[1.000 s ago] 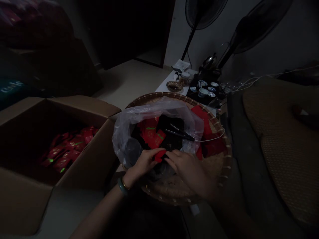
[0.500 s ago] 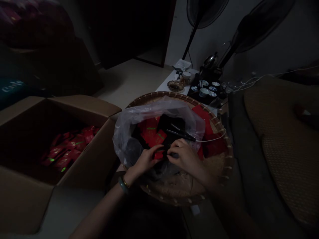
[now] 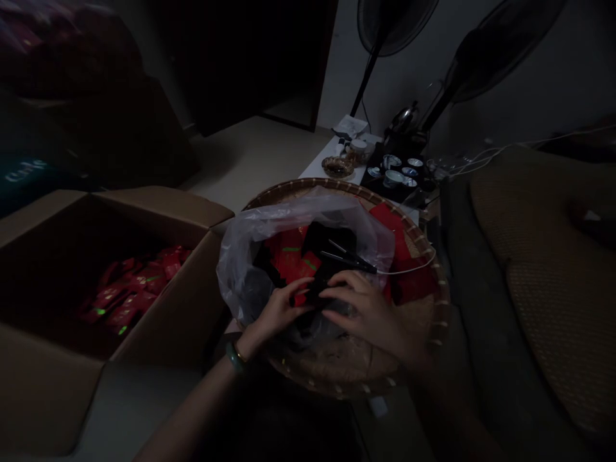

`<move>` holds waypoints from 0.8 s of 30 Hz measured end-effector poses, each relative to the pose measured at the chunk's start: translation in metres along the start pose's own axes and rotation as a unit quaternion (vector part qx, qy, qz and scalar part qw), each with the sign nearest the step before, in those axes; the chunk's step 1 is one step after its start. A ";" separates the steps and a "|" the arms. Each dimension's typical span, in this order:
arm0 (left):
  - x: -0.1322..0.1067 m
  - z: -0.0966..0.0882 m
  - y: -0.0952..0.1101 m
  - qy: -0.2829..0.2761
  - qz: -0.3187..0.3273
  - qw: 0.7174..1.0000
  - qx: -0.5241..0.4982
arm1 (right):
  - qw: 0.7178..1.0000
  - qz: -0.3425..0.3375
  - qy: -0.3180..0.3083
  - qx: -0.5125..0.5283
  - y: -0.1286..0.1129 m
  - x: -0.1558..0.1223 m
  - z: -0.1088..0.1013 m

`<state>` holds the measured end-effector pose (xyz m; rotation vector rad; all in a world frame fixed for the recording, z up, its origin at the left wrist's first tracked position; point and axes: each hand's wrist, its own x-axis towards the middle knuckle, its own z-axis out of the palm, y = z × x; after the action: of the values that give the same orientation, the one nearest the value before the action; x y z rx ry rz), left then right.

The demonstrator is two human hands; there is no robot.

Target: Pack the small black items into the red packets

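Observation:
My left hand [image 3: 283,309], with a bracelet at the wrist, is closed with thumb and fingers around a small red packet [image 3: 300,298]. Close by on the right, the fingers of my right hand [image 3: 368,311] are apart, over dark material that I cannot make out. Both hands are at the near side of a clear plastic bag [image 3: 240,256], whose mouth is spread wide. Inside it lie red packets [image 3: 289,260] and something black. A black hair straightener [image 3: 351,260] with a white cord rests there, its arms apart. The bag sits on a round woven tray [image 3: 423,321].
On the left stands an open cardboard box [image 3: 158,340] with red packets [image 3: 129,292] inside. Red pouches [image 3: 404,256] lie at the tray's right side. Beyond are a low table with small cups [image 3: 394,178] and two standing fans [image 3: 397,25]. A woven mat [image 3: 558,308] is at right.
My right hand's fingers have spread from a pinch, and that hand has shifted slightly. The red packet in my left hand shows less than before. The straightener stays in place.

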<state>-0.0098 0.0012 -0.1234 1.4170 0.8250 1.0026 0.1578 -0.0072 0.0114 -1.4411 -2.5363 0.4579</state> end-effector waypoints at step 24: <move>0.000 0.002 -0.006 -0.075 -0.080 0.992 0.054 | 0.983 0.062 -0.085 0.149 0.029 0.014 0.039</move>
<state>-0.0078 0.0014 -0.1291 1.4734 0.8768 0.7291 0.1619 0.0117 -0.0352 -1.5050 -2.3757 0.9752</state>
